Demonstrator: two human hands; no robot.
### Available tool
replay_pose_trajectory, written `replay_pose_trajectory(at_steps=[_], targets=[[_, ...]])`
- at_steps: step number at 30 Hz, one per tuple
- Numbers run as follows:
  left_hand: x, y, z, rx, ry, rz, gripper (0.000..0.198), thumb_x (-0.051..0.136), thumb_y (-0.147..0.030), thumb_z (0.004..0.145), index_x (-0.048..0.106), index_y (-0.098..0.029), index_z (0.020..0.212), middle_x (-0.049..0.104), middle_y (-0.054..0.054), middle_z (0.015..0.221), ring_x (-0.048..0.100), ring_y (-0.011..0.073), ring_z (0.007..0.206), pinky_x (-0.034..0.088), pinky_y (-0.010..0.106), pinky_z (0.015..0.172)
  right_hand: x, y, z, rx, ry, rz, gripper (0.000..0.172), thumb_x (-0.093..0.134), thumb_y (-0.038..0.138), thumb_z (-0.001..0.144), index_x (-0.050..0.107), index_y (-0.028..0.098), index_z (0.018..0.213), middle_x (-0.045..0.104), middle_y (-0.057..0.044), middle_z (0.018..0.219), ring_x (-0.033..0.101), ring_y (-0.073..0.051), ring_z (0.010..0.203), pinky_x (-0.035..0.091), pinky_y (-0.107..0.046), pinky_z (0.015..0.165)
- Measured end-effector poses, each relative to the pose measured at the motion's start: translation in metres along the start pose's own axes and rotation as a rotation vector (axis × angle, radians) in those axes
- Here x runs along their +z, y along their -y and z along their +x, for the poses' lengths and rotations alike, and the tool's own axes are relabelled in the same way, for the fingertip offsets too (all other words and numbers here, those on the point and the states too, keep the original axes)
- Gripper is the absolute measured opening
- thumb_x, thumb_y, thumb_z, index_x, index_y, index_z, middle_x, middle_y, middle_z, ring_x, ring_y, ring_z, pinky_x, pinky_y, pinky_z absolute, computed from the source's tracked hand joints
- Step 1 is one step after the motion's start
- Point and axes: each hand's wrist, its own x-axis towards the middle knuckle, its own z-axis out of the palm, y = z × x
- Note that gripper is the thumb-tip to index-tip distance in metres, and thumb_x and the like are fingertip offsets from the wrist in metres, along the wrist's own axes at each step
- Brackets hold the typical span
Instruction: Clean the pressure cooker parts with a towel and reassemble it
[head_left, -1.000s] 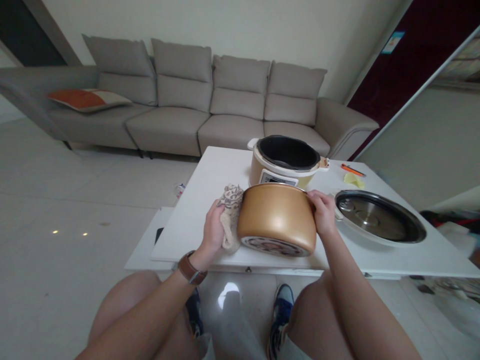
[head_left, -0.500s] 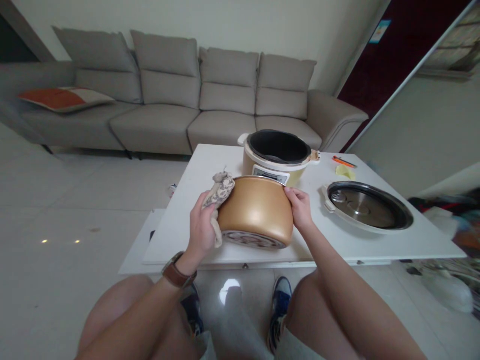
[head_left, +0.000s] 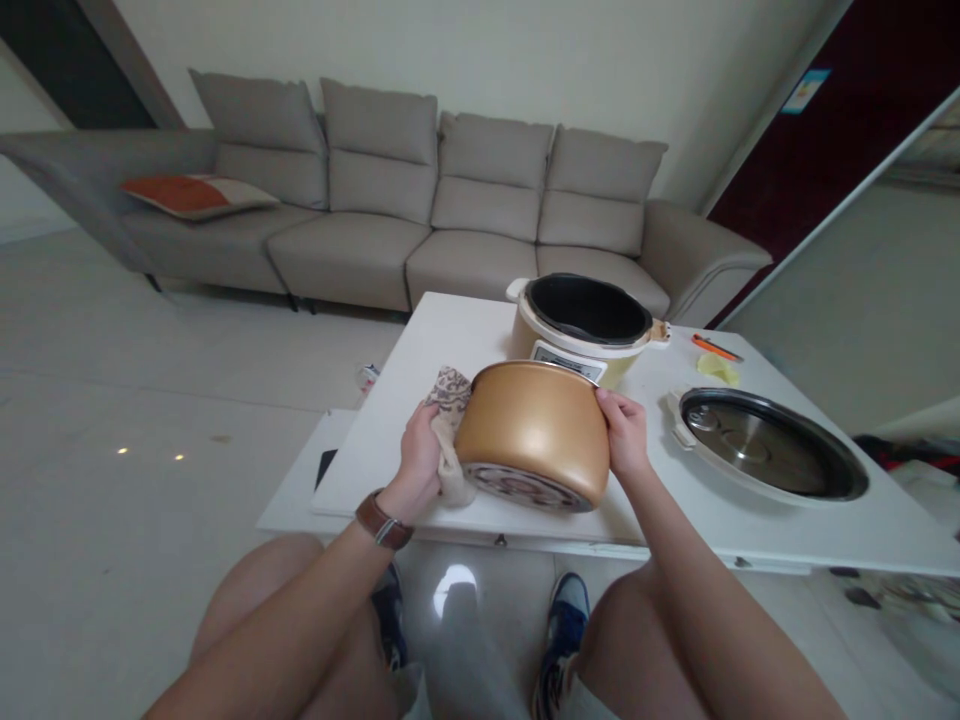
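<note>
A gold-coloured inner pot (head_left: 534, 427) is held tilted on its side above the near edge of the white table (head_left: 442, 345), its base facing me. My right hand (head_left: 625, 433) grips the pot's right side near the rim. My left hand (head_left: 421, 459) is closed on a patterned beige cloth (head_left: 448, 400) and presses it against the pot's left side. Just behind the pot stands the cream cooker body (head_left: 582, 329), open, with a dark empty cavity.
The cooker's round lid (head_left: 772, 456) lies upside down on the table's right part. A yellow scrap (head_left: 716, 367) and an orange tool (head_left: 716, 347) lie at the far right corner. A grey sofa (head_left: 420, 215) stands behind. My knees and shoes are below the table edge.
The cloth has slid along the pot's left side, up then back down a little. My right hand keeps its grip; the head camera shifted.
</note>
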Motion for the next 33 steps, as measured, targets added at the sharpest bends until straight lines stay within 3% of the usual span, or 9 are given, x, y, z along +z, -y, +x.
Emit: replay_pose_trajectory(at_steps=[3, 6, 11, 14, 17, 21, 26, 29, 33], targets=[[-0.001, -0.007, -0.006, 0.084, -0.019, 0.104, 0.021, 0.057, -0.036, 0.080, 0.066, -0.020, 0.090, 0.071, 0.004, 0.097, 0.066, 0.0213, 0.097, 0.050, 0.032, 0.093, -0.001, -0.001, 0.000, 0.010, -0.011, -0.003, 0.059, 0.075, 0.066, 0.076, 0.048, 0.019, 0.053, 0.039, 0.005, 0.054, 0.031, -0.009, 0.054, 0.023, -0.026, 0.050], [-0.001, -0.020, -0.016, 0.281, -0.004, 0.296, 0.021, 0.054, -0.034, 0.087, 0.067, -0.022, 0.098, 0.071, 0.005, 0.111, 0.062, 0.0228, 0.114, 0.046, 0.031, 0.103, -0.001, -0.002, -0.001, 0.014, -0.012, -0.003, 0.058, 0.074, 0.066, 0.076, 0.050, 0.019, 0.053, 0.040, 0.004, 0.054, 0.032, -0.010, 0.054, 0.024, -0.027, 0.050], [0.003, -0.036, -0.032, 0.483, 0.275, 0.441, 0.022, 0.048, -0.028, 0.093, 0.067, -0.020, 0.101, 0.070, 0.004, 0.100, 0.063, 0.0216, 0.100, 0.050, 0.030, 0.092, 0.002, -0.003, -0.002, 0.000, -0.034, -0.021, 0.060, 0.072, 0.072, 0.074, 0.053, 0.019, 0.054, 0.042, 0.003, 0.054, 0.032, -0.010, 0.054, 0.026, -0.027, 0.050], [0.001, -0.040, -0.033, 0.534, 0.323, 0.473, 0.024, 0.046, -0.025, 0.094, 0.067, -0.019, 0.105, 0.071, 0.004, 0.097, 0.065, 0.0214, 0.096, 0.052, 0.031, 0.090, 0.007, -0.008, -0.003, -0.009, -0.031, -0.055, 0.063, 0.067, 0.079, 0.073, 0.055, 0.020, 0.056, 0.044, 0.003, 0.054, 0.034, -0.011, 0.055, 0.028, -0.027, 0.051], [-0.007, -0.039, -0.029, 0.617, 0.357, 0.521, 0.031, 0.048, -0.024, 0.095, 0.068, -0.018, 0.118, 0.074, 0.006, 0.113, 0.067, 0.0245, 0.110, 0.052, 0.036, 0.101, 0.013, -0.015, -0.003, -0.002, 0.018, -0.084, 0.065, 0.060, 0.082, 0.076, 0.059, 0.019, 0.061, 0.050, 0.001, 0.057, 0.039, -0.013, 0.057, 0.032, -0.028, 0.054], [-0.013, -0.038, -0.025, 0.834, 0.477, 0.589, 0.041, 0.050, -0.023, 0.097, 0.064, -0.019, 0.135, 0.064, 0.009, 0.144, 0.056, 0.0280, 0.138, 0.040, 0.045, 0.120, 0.014, -0.015, -0.003, -0.050, 0.030, -0.116, 0.056, 0.057, 0.073, 0.084, 0.059, 0.020, 0.064, 0.053, 0.001, 0.061, 0.044, -0.015, 0.063, 0.037, -0.029, 0.060], [-0.006, -0.041, -0.032, 1.039, 0.636, 0.648, 0.048, 0.049, -0.018, 0.098, 0.057, -0.022, 0.145, 0.060, 0.011, 0.150, 0.050, 0.0269, 0.145, 0.038, 0.050, 0.122, 0.005, 0.010, -0.004, -0.166, 0.074, -0.153, 0.032, 0.058, 0.049, 0.088, 0.060, 0.021, 0.072, 0.053, 0.002, 0.067, 0.046, -0.016, 0.068, 0.037, -0.029, 0.064], [-0.001, -0.043, -0.039, 1.100, 0.714, 0.700, 0.050, 0.050, -0.018, 0.096, 0.056, -0.023, 0.145, 0.060, 0.012, 0.149, 0.046, 0.0284, 0.148, 0.034, 0.053, 0.123, 0.003, 0.024, -0.005, -0.168, 0.070, -0.168, 0.030, 0.061, 0.047, 0.087, 0.064, 0.021, 0.074, 0.056, 0.001, 0.068, 0.047, -0.016, 0.068, 0.036, -0.029, 0.063], [0.003, -0.043, -0.043, 1.054, 0.729, 0.736, 0.050, 0.050, -0.019, 0.095, 0.058, -0.024, 0.144, 0.060, 0.012, 0.149, 0.045, 0.0296, 0.149, 0.032, 0.054, 0.124, 0.005, 0.025, -0.004, -0.058, 0.043, -0.126, 0.050, 0.068, 0.060, 0.084, 0.055, 0.019, 0.057, 0.046, 0.002, 0.057, 0.037, -0.012, 0.058, 0.027, -0.028, 0.054]])
